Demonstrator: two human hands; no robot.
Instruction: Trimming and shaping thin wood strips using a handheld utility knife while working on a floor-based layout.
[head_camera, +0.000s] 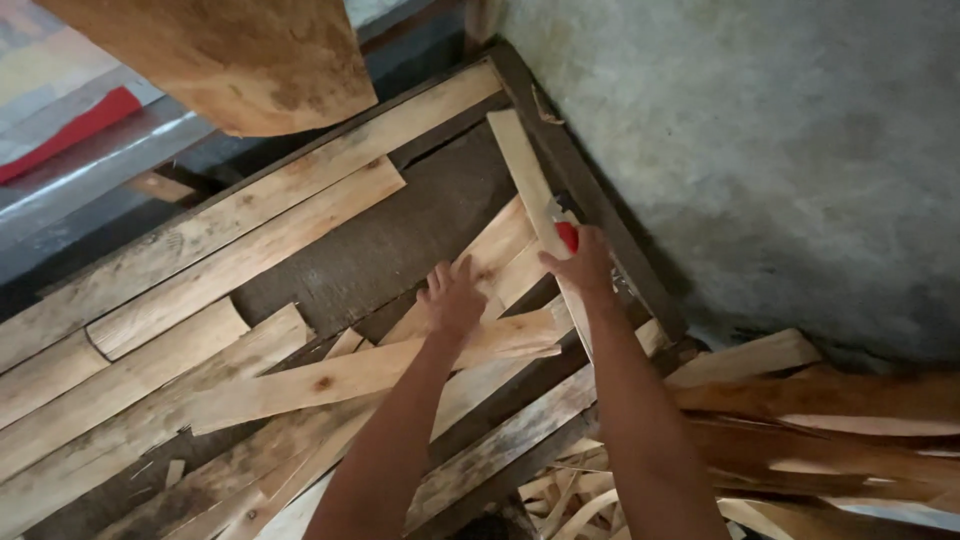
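Wooden slats (300, 215) already cover part of the frame (600, 210), gaps remain, and your right hand (585, 265) grips a red-handled tool (567, 236) against one upright slat (530, 190) while your left hand (452, 298) rests spread, empty, on loose strips (400, 365).

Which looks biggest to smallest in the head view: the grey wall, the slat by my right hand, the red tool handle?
1. Grey wall, by far the largest.
2. Pale wooden slat by the right hand.
3. Red tool handle, mostly hidden, so its full size is unsure.
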